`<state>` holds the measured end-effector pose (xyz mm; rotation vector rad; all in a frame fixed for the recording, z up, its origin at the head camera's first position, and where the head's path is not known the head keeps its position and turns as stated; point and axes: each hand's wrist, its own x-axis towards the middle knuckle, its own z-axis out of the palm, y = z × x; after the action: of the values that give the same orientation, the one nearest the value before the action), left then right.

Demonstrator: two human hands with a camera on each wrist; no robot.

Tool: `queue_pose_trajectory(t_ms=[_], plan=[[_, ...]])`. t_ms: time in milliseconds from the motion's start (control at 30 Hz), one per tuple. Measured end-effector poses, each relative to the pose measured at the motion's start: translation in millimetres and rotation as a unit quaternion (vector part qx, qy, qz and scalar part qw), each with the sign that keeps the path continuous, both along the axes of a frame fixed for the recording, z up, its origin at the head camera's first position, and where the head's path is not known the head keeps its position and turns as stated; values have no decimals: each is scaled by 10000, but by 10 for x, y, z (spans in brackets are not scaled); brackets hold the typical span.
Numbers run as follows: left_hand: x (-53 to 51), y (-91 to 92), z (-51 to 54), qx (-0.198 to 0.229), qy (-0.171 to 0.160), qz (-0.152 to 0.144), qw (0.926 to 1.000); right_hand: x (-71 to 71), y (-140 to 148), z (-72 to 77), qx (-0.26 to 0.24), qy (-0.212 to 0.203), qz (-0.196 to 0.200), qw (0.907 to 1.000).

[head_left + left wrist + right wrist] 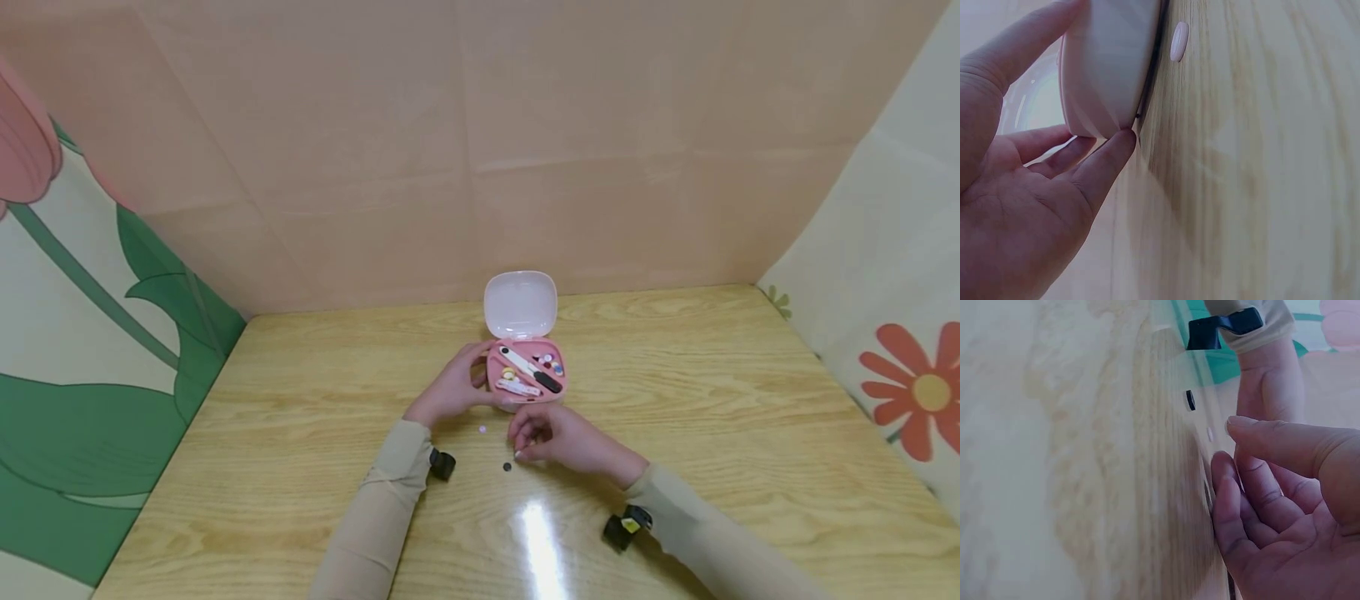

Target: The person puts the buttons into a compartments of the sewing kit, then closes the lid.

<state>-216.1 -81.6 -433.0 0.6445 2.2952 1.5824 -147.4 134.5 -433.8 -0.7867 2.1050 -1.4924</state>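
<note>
A pink sewing kit box (491,379) lies on the table with its pale lid (521,305) raised at the back. My left hand (452,390) holds it at the left side, thumb along the near edge and fingers against the side wall (1107,69). Inside are a long white-and-black tool (531,369) and several small buttons (551,363). In front of the box, my right hand (561,439) hovers low over the table, fingers loosely bent and thumb apart, nothing visible between them. Near its fingertips lie a black button (507,467) and a pale pink button (482,429).
The wood-grain table (315,467) reaches back to a plain pinkish cloth wall (360,167). Patterned cloths with flowers hang at the left (67,450) and right (930,392). A bright reflection crosses the table's near part.
</note>
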Motion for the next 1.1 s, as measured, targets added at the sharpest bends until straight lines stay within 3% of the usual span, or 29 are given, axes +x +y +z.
queue_pose_trajectory(t_ms=[233, 500, 733, 867, 1000, 1100], plan=[[3, 1, 30, 5, -50, 52, 10000, 1, 46, 40, -35, -358, -88, 9993], [79, 17, 167, 123, -202, 7, 9997, 7, 88, 52, -103, -467, -153, 9987], [7, -6, 33, -40, -19, 65, 10000, 14, 137, 79, -82, -463, -269, 9985], [14, 1, 48, -36, -50, 87, 9999, 13, 171, 80, -184, -557, -267, 9979], [72, 18, 139, 48, -112, 52, 9999, 8, 197, 70, -248, -632, -284, 9973], [145, 21, 276, 111, -167, -43, 9998, 5, 213, 76, -314, -710, -294, 9966]])
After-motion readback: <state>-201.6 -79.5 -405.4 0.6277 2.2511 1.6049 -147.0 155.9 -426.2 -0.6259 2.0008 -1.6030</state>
